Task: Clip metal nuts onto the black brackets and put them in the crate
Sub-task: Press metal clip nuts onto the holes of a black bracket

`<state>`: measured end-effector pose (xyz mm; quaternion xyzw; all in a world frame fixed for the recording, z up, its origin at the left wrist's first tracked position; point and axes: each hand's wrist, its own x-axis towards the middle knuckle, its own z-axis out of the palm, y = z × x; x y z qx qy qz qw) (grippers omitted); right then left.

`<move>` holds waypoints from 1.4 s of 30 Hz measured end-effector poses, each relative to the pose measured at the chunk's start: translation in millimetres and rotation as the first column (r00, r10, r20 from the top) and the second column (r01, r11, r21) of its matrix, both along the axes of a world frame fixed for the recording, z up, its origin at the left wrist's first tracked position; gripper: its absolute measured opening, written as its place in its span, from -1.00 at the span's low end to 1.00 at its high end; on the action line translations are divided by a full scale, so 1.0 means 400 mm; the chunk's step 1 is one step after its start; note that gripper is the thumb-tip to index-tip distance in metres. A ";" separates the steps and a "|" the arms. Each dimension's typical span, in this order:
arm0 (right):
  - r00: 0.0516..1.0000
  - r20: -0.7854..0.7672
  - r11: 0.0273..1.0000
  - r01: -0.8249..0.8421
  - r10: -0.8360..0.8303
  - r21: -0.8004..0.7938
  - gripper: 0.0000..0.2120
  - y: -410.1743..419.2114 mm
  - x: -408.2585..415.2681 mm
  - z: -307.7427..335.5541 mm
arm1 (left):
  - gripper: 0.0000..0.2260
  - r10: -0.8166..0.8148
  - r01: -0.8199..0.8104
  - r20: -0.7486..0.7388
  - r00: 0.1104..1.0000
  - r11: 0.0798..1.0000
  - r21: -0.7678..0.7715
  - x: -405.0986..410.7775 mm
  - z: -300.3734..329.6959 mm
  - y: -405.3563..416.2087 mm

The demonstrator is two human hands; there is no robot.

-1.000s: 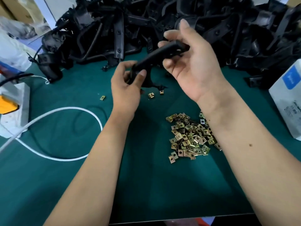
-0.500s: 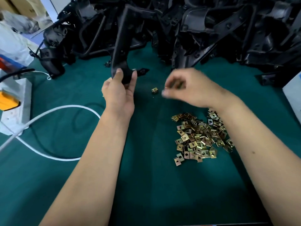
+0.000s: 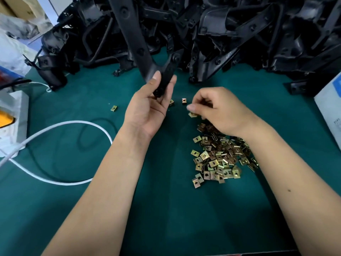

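Note:
My left hand (image 3: 147, 109) grips the lower end of a long black bracket (image 3: 134, 43), which stands almost upright over the green table. My right hand (image 3: 221, 109) is low over the far edge of the pile of brass metal nuts (image 3: 219, 159), fingers curled, with one metal nut (image 3: 192, 114) at its fingertips. Whether that nut is pinched or lies on the table I cannot tell. Loose nuts lie near the hands, one (image 3: 184, 100) between them and one (image 3: 114, 108) further left. No crate is in view.
A big heap of black brackets (image 3: 230, 34) fills the back of the green table (image 3: 73, 200). A white cable (image 3: 60, 126) loops at the left beside a white power strip (image 3: 13, 122). A white box (image 3: 330, 111) stands at the right edge.
My right hand let go of the bracket and dropped to the pile of nuts. My left hand turned the bracket from lying across to standing upright.

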<state>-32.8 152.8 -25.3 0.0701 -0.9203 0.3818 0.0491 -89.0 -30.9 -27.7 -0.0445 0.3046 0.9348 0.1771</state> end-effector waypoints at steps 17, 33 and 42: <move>0.998 0.012 0.854 0.062 -0.065 -0.517 -0.83 -0.004 -0.009 -0.035 | -0.62 -0.124 0.042 -0.131 0.984 0.866 -0.499 0.016 -0.026 0.030; 0.999 0.028 0.930 -0.027 0.040 -0.366 -0.82 0.067 -0.012 -0.030 | -0.79 -0.396 0.106 -0.197 0.897 0.625 -0.774 0.014 -0.016 -0.005; 0.992 -0.036 0.825 0.081 -0.122 -0.559 -0.76 0.061 -0.024 -0.047 | -0.65 -0.267 0.200 0.025 0.963 0.654 -0.730 0.040 0.011 0.017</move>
